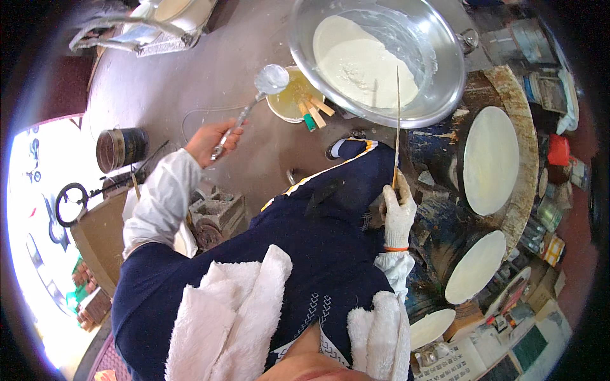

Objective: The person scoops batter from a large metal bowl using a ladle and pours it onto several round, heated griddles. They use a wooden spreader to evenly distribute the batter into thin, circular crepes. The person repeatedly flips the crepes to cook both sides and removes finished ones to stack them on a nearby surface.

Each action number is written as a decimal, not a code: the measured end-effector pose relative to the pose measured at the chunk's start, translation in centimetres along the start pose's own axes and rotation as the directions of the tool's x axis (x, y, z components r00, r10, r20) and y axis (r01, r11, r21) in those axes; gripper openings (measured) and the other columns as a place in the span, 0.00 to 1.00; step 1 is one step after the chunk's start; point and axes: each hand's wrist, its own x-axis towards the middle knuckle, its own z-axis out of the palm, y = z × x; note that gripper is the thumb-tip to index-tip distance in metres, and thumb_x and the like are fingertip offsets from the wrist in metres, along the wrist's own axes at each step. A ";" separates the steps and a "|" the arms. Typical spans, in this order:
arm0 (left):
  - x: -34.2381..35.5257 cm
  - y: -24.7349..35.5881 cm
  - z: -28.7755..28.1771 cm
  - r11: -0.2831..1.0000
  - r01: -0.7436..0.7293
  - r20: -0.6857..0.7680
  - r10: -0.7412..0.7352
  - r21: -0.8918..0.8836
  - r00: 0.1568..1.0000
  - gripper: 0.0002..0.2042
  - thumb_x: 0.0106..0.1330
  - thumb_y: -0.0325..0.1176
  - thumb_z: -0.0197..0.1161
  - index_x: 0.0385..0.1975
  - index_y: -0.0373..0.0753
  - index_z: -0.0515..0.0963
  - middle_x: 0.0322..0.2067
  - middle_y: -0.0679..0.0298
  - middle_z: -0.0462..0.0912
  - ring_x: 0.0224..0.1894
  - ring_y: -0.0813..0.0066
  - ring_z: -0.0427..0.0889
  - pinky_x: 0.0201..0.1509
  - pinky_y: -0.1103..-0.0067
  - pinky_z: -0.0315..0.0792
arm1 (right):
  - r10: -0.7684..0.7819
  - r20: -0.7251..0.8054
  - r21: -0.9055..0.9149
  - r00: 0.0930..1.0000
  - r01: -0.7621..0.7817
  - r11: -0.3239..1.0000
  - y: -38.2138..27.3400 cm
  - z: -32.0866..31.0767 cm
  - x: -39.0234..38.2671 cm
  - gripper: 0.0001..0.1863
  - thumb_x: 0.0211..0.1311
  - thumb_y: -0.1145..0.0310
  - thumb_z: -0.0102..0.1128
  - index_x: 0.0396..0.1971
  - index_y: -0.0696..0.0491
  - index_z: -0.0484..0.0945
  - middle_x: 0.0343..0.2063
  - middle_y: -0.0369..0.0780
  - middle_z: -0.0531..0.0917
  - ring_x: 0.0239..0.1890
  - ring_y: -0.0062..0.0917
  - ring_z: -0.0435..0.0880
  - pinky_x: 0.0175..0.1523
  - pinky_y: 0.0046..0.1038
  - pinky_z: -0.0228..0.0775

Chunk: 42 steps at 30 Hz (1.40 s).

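Note:
My left hand (216,141), bare below a white sleeve, grips the handle of a metal ladle (272,79). Its bowl, coated with something whitish, is above the rim of a bucket of yellowish liquid (289,101). In my white-gloved right hand (398,213) is a long thin stick-like tool (398,133), pointing away from me; whether it is a blade or a stick I cannot tell. Its far end overlaps a large steel basin (454,95) of creamy white batter (356,60). Pale round sheets (490,160) (475,267) lie on dark round stands at my right.
Several wooden-handled tools (316,109), one green-tipped, lean in the bucket. A dark pail (122,149) and a concrete block (219,209) stand on the floor at left. Another pale disc (432,328) is near right. Jars and boxes crowd the far right side.

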 end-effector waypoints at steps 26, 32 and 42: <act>29.8 15.7 19.0 -0.505 0.339 0.168 0.718 0.794 0.676 0.13 0.67 0.31 0.54 0.42 0.39 0.86 0.45 0.53 0.86 0.48 0.50 0.86 0.49 0.60 0.81 | 0.163 0.270 0.011 0.949 -0.172 0.985 -3.4 -1.9 15.8 0.24 0.69 0.67 0.51 0.65 0.48 0.72 0.22 0.33 0.76 0.15 0.16 0.73 0.17 0.21 0.62; 32.9 12.9 14.5 -0.696 0.291 0.128 0.483 0.657 0.866 0.13 0.64 0.29 0.55 0.44 0.38 0.85 0.44 0.52 0.86 0.46 0.51 0.86 0.49 0.62 0.81 | 0.231 0.328 -0.076 0.916 -0.218 0.973 -2.9 5.9 27.5 0.22 0.69 0.61 0.54 0.63 0.44 0.74 0.22 0.32 0.77 0.17 0.17 0.73 0.16 0.22 0.63; 29.1 11.3 20.5 0.969 0.026 -0.123 0.004 0.246 0.992 0.14 0.78 0.40 0.47 0.50 0.35 0.71 0.20 0.71 0.70 0.14 0.85 0.63 0.15 0.85 0.62 | 0.257 0.478 0.144 0.840 -0.364 0.920 -2.2 8.8 28.3 0.19 0.69 0.62 0.56 0.58 0.46 0.76 0.20 0.32 0.75 0.16 0.17 0.70 0.17 0.23 0.60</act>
